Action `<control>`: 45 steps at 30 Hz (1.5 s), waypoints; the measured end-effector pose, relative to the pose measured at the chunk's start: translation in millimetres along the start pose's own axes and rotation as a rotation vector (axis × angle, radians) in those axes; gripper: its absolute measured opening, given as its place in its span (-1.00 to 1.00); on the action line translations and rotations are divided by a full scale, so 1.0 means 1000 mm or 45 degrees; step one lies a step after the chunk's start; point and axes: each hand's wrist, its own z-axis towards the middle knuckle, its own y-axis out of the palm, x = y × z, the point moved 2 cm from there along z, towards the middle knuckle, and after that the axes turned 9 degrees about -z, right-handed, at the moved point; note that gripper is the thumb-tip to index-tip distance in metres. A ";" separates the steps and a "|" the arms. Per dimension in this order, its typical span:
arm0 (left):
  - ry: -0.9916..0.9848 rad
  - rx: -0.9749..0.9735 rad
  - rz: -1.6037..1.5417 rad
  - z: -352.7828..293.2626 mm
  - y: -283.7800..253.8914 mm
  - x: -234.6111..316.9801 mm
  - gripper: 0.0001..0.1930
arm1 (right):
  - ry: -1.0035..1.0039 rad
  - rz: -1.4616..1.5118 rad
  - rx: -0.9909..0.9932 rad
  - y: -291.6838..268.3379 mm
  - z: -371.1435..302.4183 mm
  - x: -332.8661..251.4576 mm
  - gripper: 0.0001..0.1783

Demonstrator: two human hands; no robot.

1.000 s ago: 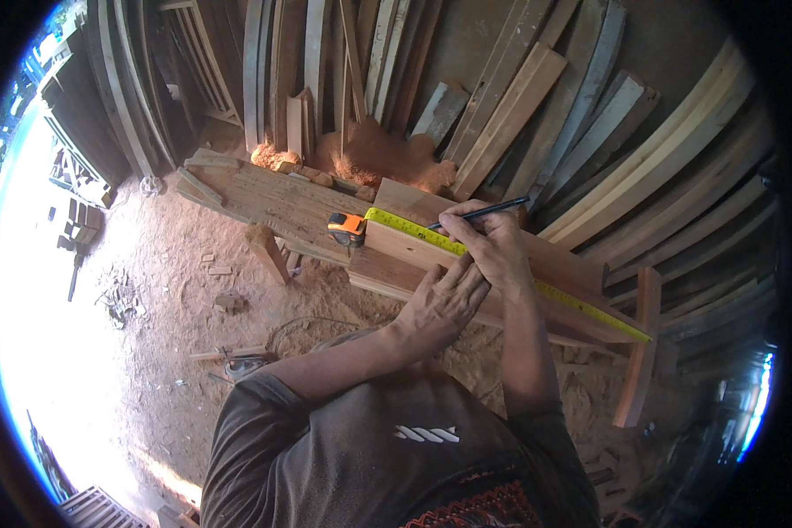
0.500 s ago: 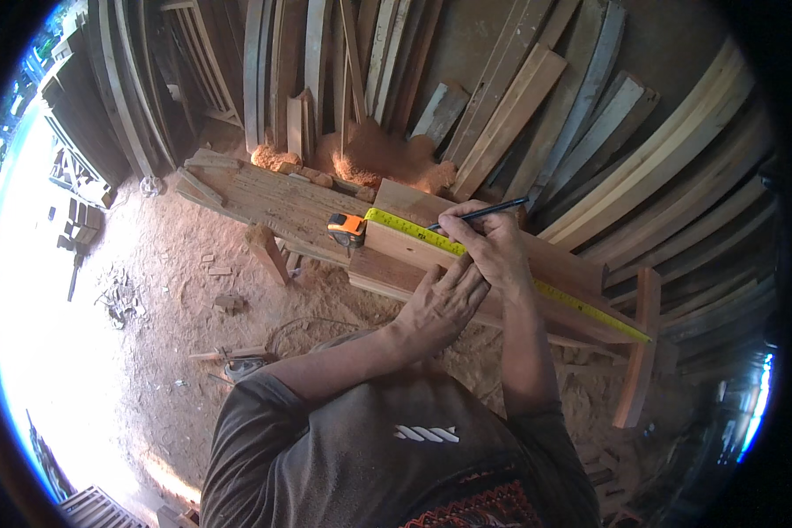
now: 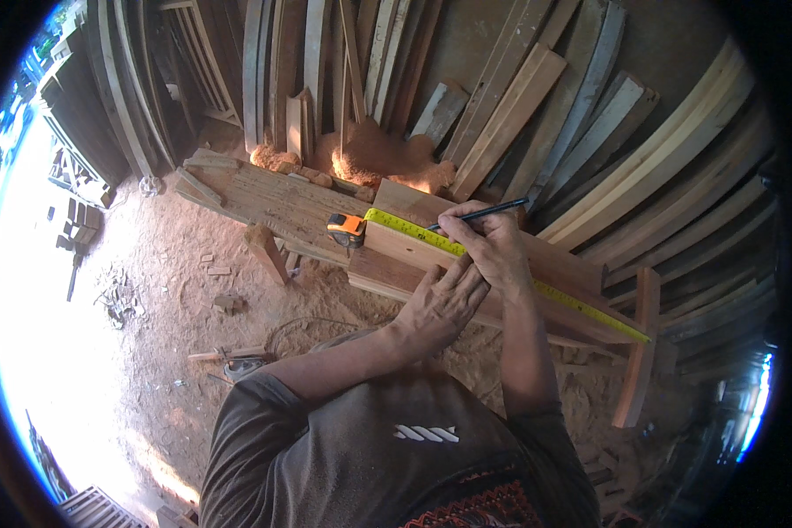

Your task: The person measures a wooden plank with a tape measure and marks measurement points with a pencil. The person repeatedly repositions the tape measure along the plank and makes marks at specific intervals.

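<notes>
My right hand (image 3: 495,245) is closed around a dark pencil (image 3: 493,211), its tip down at the upper edge of a yellow tape measure blade (image 3: 405,226). The blade runs along a planed wooden board (image 3: 396,248), passes under my right hand and reaches a short upright-looking crosspiece (image 3: 640,352) at the right. At the board's left end sits the orange and black tape case (image 3: 348,230). My left hand (image 3: 444,306) lies with fingers stretched out on the board's near side, its fingertips beside the right hand. It holds nothing that I can see.
A rough plank bench (image 3: 273,207) carries the boards. Behind it, many planks (image 3: 510,123) lean against the wall, with a sawdust heap (image 3: 378,154) at their foot. Wood offcuts (image 3: 229,304) and a tool with a cable (image 3: 245,363) lie on the dusty floor to the left.
</notes>
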 end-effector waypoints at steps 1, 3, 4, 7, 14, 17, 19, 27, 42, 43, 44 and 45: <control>-0.010 -0.030 0.005 0.000 0.001 0.000 -0.38 | -0.019 0.004 -0.002 0.000 0.000 0.000 -0.82; -0.036 -0.107 0.014 0.000 0.002 0.000 -0.33 | 0.002 -0.012 0.006 0.000 0.001 0.000 -0.82; -0.031 -0.079 0.013 0.000 0.002 0.000 -0.33 | 0.006 -0.017 0.008 0.000 0.001 0.000 -0.81; -0.036 -0.065 0.001 0.000 0.002 0.001 -0.34 | 0.021 -0.073 0.021 0.000 0.002 0.000 -0.81; -0.050 -0.100 -0.022 0.000 0.003 0.001 -0.36 | 0.027 -0.073 0.015 0.000 0.001 -0.002 -0.82; -0.054 -0.088 -0.021 0.000 0.003 0.001 -0.38 | 0.027 -0.084 0.034 0.000 0.000 -0.004 -0.82; -0.051 -0.085 -0.030 0.000 0.003 0.000 -0.39 | 0.015 -0.081 0.060 0.000 -0.002 -0.004 -0.82; -0.065 -0.089 -0.023 0.001 0.001 0.002 -0.41 | -0.014 -0.119 0.097 -0.002 -0.003 0.000 -0.84; -0.050 -0.074 -0.030 0.003 -0.002 0.002 -0.39 | -0.039 -0.137 0.075 -0.003 -0.001 -0.001 -0.82; -0.045 -0.058 -0.037 0.002 -0.003 0.002 -0.39 | -0.026 -0.148 0.078 -0.003 -0.001 0.000 -0.82; -0.046 -0.061 -0.038 0.002 -0.003 0.002 -0.38 | -0.033 -0.153 0.083 -0.003 -0.002 0.000 -0.82; -0.047 -0.063 -0.030 0.001 -0.003 0.002 -0.38 | -0.024 -0.167 0.090 -0.003 -0.002 0.001 -0.82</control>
